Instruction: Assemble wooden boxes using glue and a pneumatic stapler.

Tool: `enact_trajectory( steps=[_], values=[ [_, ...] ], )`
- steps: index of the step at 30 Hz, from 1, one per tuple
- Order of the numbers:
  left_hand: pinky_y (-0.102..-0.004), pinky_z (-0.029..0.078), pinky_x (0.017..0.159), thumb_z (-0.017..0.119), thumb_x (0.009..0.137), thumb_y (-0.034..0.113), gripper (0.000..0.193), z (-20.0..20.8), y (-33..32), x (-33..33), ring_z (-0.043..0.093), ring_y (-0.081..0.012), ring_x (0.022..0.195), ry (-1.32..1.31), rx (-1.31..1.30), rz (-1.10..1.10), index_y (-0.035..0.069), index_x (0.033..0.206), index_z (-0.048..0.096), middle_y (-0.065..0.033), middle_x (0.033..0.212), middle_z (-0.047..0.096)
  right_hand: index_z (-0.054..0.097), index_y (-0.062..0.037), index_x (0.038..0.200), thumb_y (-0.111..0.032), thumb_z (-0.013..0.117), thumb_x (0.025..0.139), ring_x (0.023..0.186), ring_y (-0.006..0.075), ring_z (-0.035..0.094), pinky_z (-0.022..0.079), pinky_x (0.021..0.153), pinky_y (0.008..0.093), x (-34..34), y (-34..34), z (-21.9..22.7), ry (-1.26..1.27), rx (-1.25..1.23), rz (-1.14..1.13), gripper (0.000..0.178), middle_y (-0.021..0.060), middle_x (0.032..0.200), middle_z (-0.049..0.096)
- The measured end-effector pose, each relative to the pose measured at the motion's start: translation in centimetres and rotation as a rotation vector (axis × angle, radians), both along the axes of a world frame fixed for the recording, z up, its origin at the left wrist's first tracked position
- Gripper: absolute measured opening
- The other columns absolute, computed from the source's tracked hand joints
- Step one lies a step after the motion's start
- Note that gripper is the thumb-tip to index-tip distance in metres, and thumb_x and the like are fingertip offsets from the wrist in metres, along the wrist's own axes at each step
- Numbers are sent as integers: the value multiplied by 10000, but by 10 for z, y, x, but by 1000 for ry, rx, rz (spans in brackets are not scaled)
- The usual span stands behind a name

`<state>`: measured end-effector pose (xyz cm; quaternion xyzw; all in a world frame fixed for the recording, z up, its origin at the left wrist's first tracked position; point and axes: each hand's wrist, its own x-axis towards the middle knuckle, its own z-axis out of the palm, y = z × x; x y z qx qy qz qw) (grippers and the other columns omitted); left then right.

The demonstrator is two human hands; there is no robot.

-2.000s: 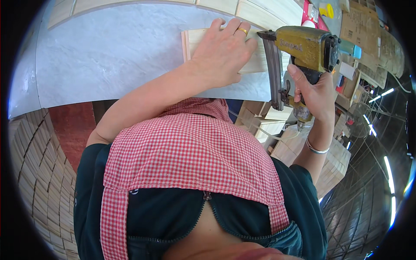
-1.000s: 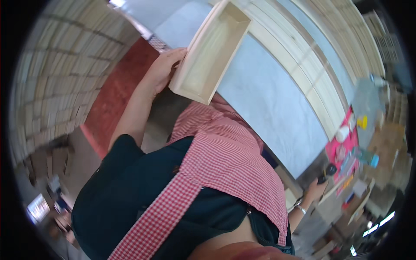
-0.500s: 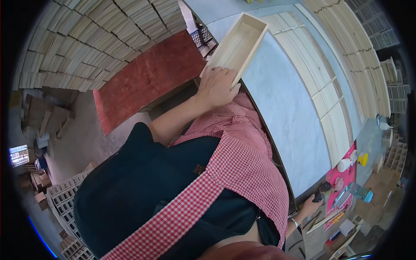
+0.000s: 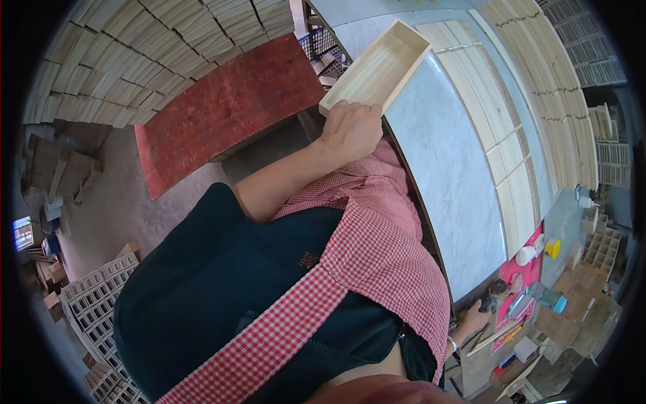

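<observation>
A shallow, open-topped rectangular tray of pale wood (image 4: 377,67) is tilted over the near edge of the white marbled worktop (image 4: 447,182). My left hand (image 4: 353,131) is closed on its near end wall, with the fingers curled over the rim. Far to the right, my right hand (image 4: 473,319) reaches out beside the worktop. Its fingers are closed around a small black object (image 4: 486,305) whose kind I cannot make out. Close to that hand stands a dark round jar (image 4: 498,288).
Pale wooden strips (image 4: 481,101) lie along the worktop's far side. A red board (image 4: 222,108) is at the left, below stacked wood (image 4: 128,60). On the right, a pink mat (image 4: 531,262) holds a white bottle (image 4: 525,255) and a clear blue-green bottle (image 4: 548,296).
My left hand and the wooden tray have shifted slightly to the right in the view. My right hand stays in the same area with the black object. The whole view has turned a little.
</observation>
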<state>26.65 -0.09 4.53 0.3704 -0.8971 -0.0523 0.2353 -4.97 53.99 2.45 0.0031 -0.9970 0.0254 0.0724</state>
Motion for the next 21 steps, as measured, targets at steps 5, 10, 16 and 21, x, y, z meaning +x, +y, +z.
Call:
enact_trajectory(
  steps=[5,10,16,21],
  values=[
    [-399,498,621,605,790,131,84,2,1,-5,627,-320,560,9,51,-30,48,777,614,-158,652,655,600,96,1262,-339,682,897,1036,420,662,526,919,425,-1,0,1,10,22,66,574,280,1152,677],
    [-502,494,602,515,893,226,277,13,-16,-11,616,-412,603,-267,380,8,-13,823,638,-216,742,668,712,43,1080,-263,703,870,782,345,708,565,712,411,34,-39,21,149,-175,206,372,207,925,738],
    [-396,517,832,610,978,336,364,24,-26,-7,640,-323,941,-71,389,-79,-11,1068,674,-164,1071,674,685,-9,1062,-313,679,843,946,405,635,512,831,476,0,-73,20,288,-78,62,375,226,1024,659],
    [-373,511,872,701,922,275,331,-4,-55,-22,627,-293,998,-46,102,-218,10,1119,686,-142,1123,672,688,0,1056,-333,694,844,903,405,643,522,800,472,-7,-62,17,379,-149,103,394,224,1013,667]
  ],
)
